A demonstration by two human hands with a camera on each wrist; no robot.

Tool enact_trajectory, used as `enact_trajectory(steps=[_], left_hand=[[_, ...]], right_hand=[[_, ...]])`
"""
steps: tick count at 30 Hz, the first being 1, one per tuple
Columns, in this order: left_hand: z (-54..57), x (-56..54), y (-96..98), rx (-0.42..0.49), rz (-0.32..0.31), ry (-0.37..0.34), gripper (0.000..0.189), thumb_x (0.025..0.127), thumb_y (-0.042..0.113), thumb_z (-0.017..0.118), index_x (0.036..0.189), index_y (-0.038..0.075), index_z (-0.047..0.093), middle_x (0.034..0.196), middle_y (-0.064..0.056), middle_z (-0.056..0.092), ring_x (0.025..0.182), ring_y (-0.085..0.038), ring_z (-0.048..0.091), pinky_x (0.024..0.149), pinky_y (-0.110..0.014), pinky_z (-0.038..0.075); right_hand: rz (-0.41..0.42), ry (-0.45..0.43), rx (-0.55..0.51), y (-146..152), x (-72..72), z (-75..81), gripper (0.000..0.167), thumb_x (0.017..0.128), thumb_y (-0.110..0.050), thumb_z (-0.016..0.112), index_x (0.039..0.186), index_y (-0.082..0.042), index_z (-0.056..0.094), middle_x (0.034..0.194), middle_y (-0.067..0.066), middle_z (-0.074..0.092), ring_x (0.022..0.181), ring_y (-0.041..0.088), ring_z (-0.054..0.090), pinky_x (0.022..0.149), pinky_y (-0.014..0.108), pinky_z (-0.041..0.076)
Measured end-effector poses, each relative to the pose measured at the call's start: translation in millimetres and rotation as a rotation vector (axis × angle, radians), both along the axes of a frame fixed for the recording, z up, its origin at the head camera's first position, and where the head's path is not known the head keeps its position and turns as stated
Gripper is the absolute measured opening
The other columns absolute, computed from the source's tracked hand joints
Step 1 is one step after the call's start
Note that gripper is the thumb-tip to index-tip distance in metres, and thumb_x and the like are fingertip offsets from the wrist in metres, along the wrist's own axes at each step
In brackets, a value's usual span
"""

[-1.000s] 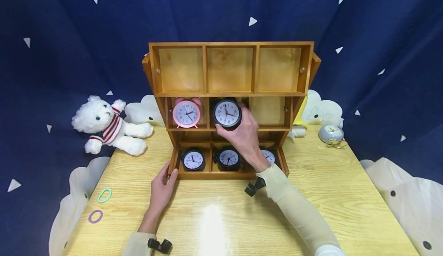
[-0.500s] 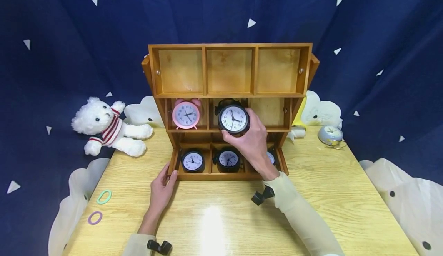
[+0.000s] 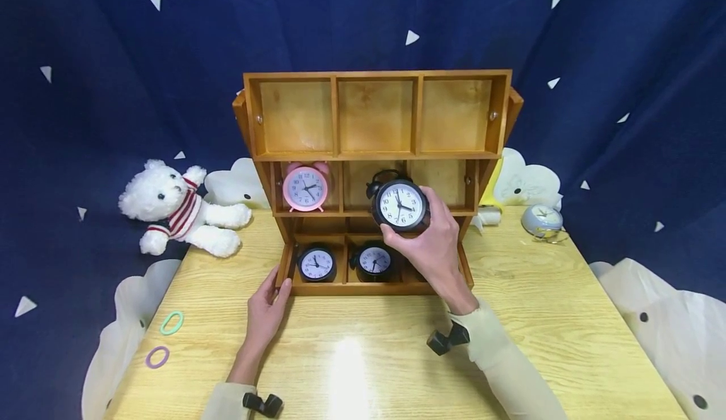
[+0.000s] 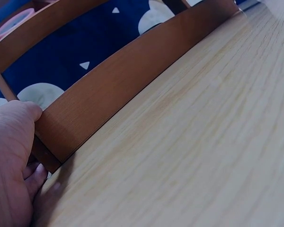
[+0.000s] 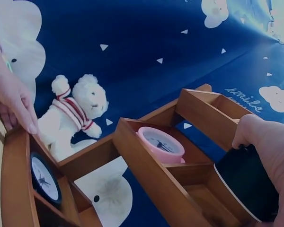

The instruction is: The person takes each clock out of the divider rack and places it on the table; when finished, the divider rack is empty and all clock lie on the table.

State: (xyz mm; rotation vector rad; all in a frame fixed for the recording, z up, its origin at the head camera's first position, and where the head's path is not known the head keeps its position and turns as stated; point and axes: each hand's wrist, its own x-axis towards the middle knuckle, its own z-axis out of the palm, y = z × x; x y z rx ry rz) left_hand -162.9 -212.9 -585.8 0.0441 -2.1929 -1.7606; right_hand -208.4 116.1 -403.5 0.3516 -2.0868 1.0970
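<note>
- The right hand [image 3: 433, 243] grips a round black alarm clock with a white dial [image 3: 400, 205], fingers curled round its rim, and holds it in the air in front of the middle tier of the stepped wooden shelf rack [image 3: 377, 155], between the centre and right compartments.
- The left hand [image 3: 266, 309] rests against the rack's lower left front corner, thumb on the wood and fingers relaxed, holding nothing.
- To my eye, the clock is best carried level with its dial forward, clear of the divider and of the shelf edge above; the left hand's brace on the corner should keep the rack from sliding.
- A pink round alarm clock [image 3: 305, 187] stands in the middle tier's left compartment; two black clocks [image 3: 316, 263] sit in the bottom tier.
- Only the head view shows the dial, the white teddy bear in a striped jumper [image 3: 178, 209] and the light wooden table [image 3: 363, 357] as a whole.
- The right wrist view shows the carried clock's dark back [image 5: 248, 189] close to the rack's open side.
- The left wrist view shows the thumb [image 4: 23, 113] pressed on the bottom rail.
</note>
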Motion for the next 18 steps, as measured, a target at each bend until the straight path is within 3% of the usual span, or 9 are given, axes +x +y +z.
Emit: enact_trajectory(steps=[6, 14, 18], left_hand=[[-0.3, 0.8, 0.2, 0.01, -0.015, 0.018, 0.05, 0.104, 0.014, 0.067, 0.15, 0.0, 0.054, 0.148, -0.021, 0.057, 0.134, -0.031, 0.056, 0.102, -0.012, 0.046], [2.4, 0.8, -0.6, 0.016, -0.014, -0.003, 0.051, 0.104, 0.016, 0.067, 0.151, 0.001, 0.053, 0.15, -0.018, 0.057, 0.134, -0.028, 0.056, 0.101, -0.01, 0.046], [2.8, 0.7, -0.1, -0.004, -0.008, -0.009, 0.052, 0.105, 0.016, 0.066, 0.152, 0.0, 0.052, 0.149, -0.02, 0.056, 0.133, -0.031, 0.057, 0.1, -0.009, 0.047]], right_hand=[[-0.007, -0.025, -0.016, 18, 16.6, -7.0, 0.088, 0.065, -0.033, 0.095, 0.139, 0.0, 0.059, 0.126, 0.017, 0.068, 0.111, 0.031, 0.065, 0.087, 0.045, 0.059], [-0.019, -0.009, -0.014, 38, 32.5, -4.6, 0.084, 0.064, -0.028, 0.095, 0.135, 0.0, 0.061, 0.122, 0.015, 0.071, 0.104, 0.028, 0.066, 0.085, 0.013, 0.049], [-0.023, -0.045, -0.007, 53, 38.7, -5.5, 0.083, 0.065, -0.026, 0.095, 0.136, 0.0, 0.061, 0.121, 0.016, 0.07, 0.1, 0.026, 0.065, 0.078, 0.011, 0.048]])
